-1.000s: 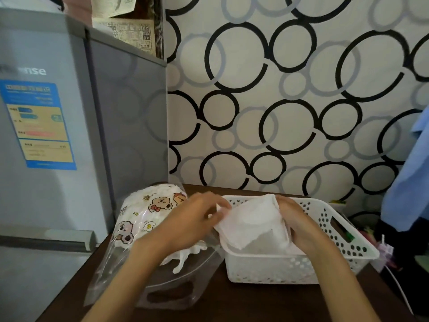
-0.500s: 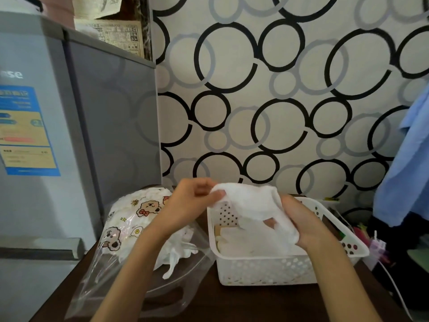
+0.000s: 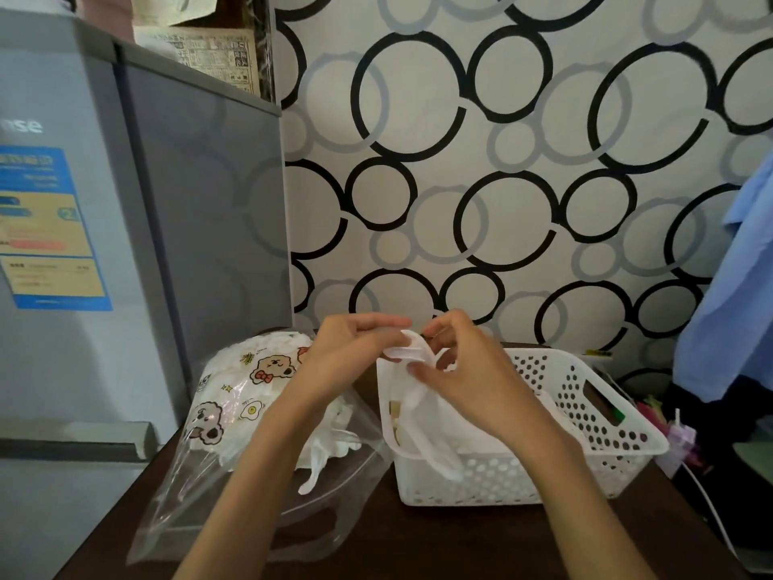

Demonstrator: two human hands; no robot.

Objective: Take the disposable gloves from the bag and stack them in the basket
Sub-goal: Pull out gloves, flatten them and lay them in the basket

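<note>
1. Two hands, left hand (image 3: 347, 353) and right hand (image 3: 464, 370), pinch one thin white glove (image 3: 414, 395) above the basket's left end.
2. One white perforated basket (image 3: 585, 412) sits beside one clear bag (image 3: 234, 412) printed with cartoon bears.
3. Fridge (image 3: 104, 244) lettering reads "nse"; its blue label is illegible.

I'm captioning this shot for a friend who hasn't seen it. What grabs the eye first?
Both hands, left and right, pinch a thin white glove above the white basket. Left of it lies a clear bag with cartoon bears, more gloves spilling from its mouth. Behind, bold black and grey rings cover the wall.
</note>
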